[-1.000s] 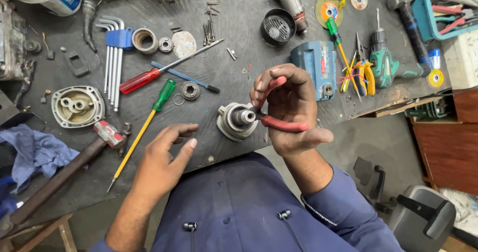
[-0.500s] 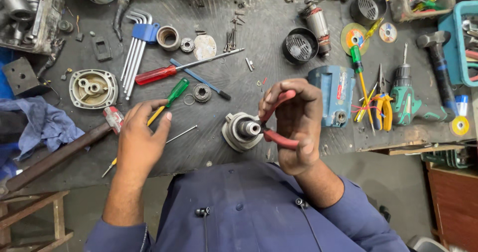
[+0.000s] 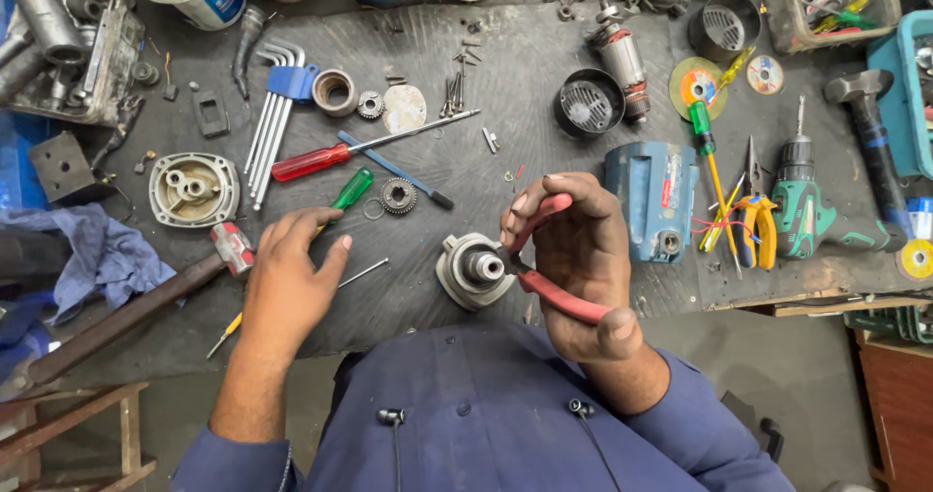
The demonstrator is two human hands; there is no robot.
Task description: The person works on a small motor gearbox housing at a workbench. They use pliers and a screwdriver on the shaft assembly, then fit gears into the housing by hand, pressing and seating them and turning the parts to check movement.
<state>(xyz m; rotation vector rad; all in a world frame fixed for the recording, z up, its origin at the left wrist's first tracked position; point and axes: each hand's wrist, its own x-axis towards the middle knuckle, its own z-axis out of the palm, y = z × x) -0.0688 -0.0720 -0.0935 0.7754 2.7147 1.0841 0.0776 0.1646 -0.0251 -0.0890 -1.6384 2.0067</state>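
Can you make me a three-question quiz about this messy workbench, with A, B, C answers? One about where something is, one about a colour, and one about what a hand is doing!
1. Where does the green cordless drill lie?
A. right of the blue motor housing
B. on the blue rag
C. under the hex keys

2. What colour are the handles of the pliers?
A. green
B. red
C. black

3. What is the left hand doing?
A. gripping the hammer
B. holding the pliers
C. lying open, over the yellow-shafted screwdriver

Answers:
1 A, the drill sits past the housing's right side.
2 B, the right hand grips red handles, tips at the grey gear housing.
3 C, its fingers are spread, closed on nothing.
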